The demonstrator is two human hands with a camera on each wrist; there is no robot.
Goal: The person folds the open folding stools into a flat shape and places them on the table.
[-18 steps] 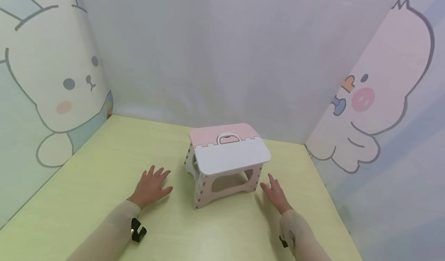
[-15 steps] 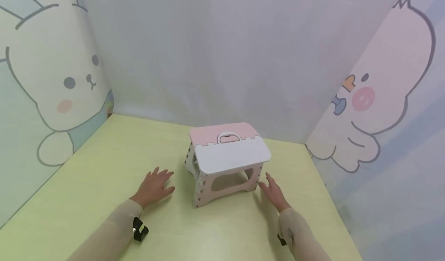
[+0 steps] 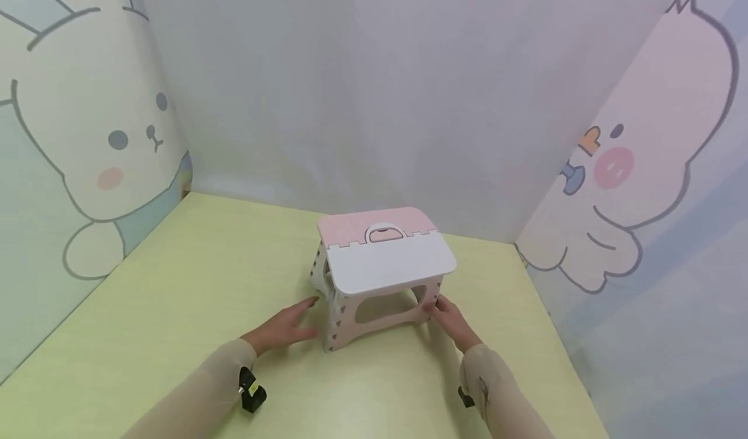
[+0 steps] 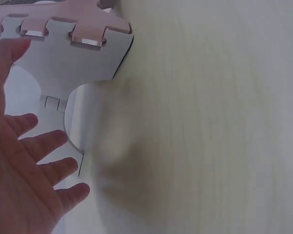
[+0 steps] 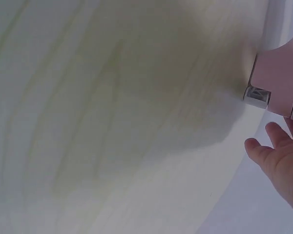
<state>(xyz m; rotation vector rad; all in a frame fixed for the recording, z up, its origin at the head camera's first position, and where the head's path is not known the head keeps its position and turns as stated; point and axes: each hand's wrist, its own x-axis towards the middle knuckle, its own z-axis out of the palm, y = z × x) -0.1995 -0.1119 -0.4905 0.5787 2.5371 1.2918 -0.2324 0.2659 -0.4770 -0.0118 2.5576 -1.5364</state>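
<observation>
A folding step stool (image 3: 388, 263) stands unfolded on the yellow table, with a pink and white top, a white loop handle and pale pink legs. My left hand (image 3: 282, 328) is just left of it, fingers and thumb spread, holding nothing. In the left wrist view this hand (image 4: 24, 161) is beside the stool's grey-white side panel (image 4: 63, 63), palm showing. My right hand (image 3: 452, 322) grips the edge of the right front leg, thumb in front. In the right wrist view the right hand's (image 5: 283, 161) fingers reach to the pink leg panel (image 5: 278, 73); the thumb is out of sight.
The pale yellow wood-grain table (image 3: 234, 250) lies under everything. A plain light curtain (image 3: 350, 101) hangs behind it, close to the stool. Fabric side walls with a cartoon rabbit (image 3: 105, 114) and a cartoon pink character (image 3: 654, 114) border the table.
Both hands have moved inward toward the stool. My left hand has turned, its thumb and fingers now close to the left side, and my right hand has reached the right leg. The stool stays put.
</observation>
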